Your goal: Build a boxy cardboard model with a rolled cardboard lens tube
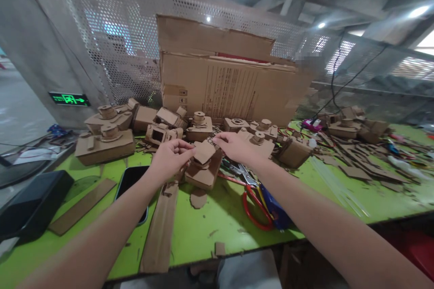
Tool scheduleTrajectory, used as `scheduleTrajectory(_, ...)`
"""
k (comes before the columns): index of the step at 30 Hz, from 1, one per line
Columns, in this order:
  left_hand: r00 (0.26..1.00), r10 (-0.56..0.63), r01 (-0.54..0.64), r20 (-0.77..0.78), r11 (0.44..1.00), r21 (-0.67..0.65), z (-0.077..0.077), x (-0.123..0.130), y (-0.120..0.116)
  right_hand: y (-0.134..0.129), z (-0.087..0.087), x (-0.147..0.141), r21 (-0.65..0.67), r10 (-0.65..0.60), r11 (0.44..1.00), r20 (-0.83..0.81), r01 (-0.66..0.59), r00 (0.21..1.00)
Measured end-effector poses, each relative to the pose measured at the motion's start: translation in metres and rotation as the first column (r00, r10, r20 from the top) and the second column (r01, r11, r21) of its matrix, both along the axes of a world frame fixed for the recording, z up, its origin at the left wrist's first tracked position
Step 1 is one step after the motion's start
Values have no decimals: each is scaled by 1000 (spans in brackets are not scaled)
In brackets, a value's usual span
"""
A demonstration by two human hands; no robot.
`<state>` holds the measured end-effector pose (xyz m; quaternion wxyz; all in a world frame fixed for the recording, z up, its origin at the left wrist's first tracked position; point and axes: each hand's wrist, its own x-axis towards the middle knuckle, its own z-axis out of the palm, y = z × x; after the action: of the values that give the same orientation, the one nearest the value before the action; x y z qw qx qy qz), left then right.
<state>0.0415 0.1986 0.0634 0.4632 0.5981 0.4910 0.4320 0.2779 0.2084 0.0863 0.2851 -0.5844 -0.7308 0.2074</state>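
Observation:
Between my two hands is a small flat cardboard piece, roughly five-sided. My left hand pinches its left edge with thumb and forefinger. On the other side, the fingertips of my right hand close on its upper right corner, where dark print shows. Directly beneath sits a cardboard model camera with a round lens part, partly covered by the piece. A round cardboard disc lies on the green table just in front of it. Red-handled scissors rest below my right forearm.
Several cardboard model cameras line the back, before a large cardboard box. A phone and a cardboard strip lie by my left forearm. Clear glue sticks and cardboard scraps are at the right.

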Motion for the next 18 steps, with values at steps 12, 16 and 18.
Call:
scheduleTrajectory(12,997,1,7,77,994,-110,-5,8,-2,-13,-21,0,397,107,907,98,-138,989)
scheduleTrajectory(16,997,9,-1,72,994,-113,-3,8,-3,-18,-20,-3,421,278,840,208,-342,938)
scheduleTrajectory(18,998,11,-4,63,994,-106,-3,7,-3,-16,-21,-4,409,331,814,258,-413,908)
